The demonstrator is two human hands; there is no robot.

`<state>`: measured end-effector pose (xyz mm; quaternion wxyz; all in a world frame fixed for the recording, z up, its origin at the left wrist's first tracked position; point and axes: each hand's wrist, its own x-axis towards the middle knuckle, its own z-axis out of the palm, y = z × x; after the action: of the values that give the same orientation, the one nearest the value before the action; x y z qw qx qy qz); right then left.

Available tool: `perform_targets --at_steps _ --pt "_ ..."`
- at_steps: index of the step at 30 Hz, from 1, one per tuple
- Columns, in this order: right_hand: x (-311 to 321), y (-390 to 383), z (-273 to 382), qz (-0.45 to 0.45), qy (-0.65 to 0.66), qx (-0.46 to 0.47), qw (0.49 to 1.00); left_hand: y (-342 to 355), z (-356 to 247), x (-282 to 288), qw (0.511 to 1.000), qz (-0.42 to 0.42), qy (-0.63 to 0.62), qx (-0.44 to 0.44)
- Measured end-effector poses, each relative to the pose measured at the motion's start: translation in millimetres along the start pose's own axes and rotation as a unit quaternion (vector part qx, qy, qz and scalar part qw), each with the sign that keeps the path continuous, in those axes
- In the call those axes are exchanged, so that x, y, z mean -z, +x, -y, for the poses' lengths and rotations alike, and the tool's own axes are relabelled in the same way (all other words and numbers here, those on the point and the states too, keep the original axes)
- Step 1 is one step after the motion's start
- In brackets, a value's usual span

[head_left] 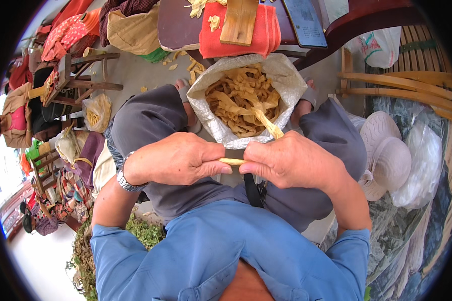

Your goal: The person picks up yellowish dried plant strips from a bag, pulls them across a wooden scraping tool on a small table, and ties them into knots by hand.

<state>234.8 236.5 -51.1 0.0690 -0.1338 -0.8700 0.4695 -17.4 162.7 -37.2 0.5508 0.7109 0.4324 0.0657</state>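
Note:
Between my two hands is a thin, pale yellow strip (233,161) that looks like dried root or bark. My left hand (181,158) pinches one end, with the thumb and curled fingers pressed together. A short way to its right, my right hand (296,159) is closed round the same strip. A pale, flattened length (266,122) sticks out above the right fist toward the sack; whether it joins the strip is hidden. Just beyond my hands, a white woven sack (198,103) stands open between my knees, with many yellow-brown strips (236,95) inside.
Past the sack, a dark red table (178,27) holds a folded red towel (213,42), a wooden block (239,25) and a phone (305,22). On the right are a pale sun hat (386,155) and a bamboo chair (402,85). Wooden stools (80,80) and seated people fill the left.

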Motion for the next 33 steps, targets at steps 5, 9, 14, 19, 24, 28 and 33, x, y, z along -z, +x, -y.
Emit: perform_targets --at_steps 5,9,14,19,24,28,33 --pt "16.5 6.6 19.2 0.003 -0.035 0.017 0.999 -1.1 -1.3 22.1 1.0 0.015 -0.007 -0.009" --pt "35.7 14.3 23.3 -0.015 -0.058 -0.036 0.998 2.0 2.0 35.7 0.994 -0.049 -0.095 -0.031" --pt "50.1 49.3 -52.5 -0.23 -0.139 0.004 0.963 43.3 11.3 61.4 0.954 -0.285 -0.08 0.037" --pt "71.2 72.1 -93.4 -0.321 -0.271 -0.007 0.907 96.0 46.1 84.9 0.898 -0.43 -0.093 -0.023" --pt "79.5 90.2 -116.7 -0.372 -0.309 0.004 0.875 120.0 55.6 98.7 0.855 -0.507 -0.097 -0.052" --pt "76.8 105.4 -123.2 -0.398 -0.301 0.037 0.866 122.9 64.6 107.2 0.854 -0.52 -0.022 0.001" --pt "59.8 95.1 -133.7 -0.307 -0.333 -0.134 0.881 131.7 84.2 95.2 0.832 -0.514 0.204 0.034"
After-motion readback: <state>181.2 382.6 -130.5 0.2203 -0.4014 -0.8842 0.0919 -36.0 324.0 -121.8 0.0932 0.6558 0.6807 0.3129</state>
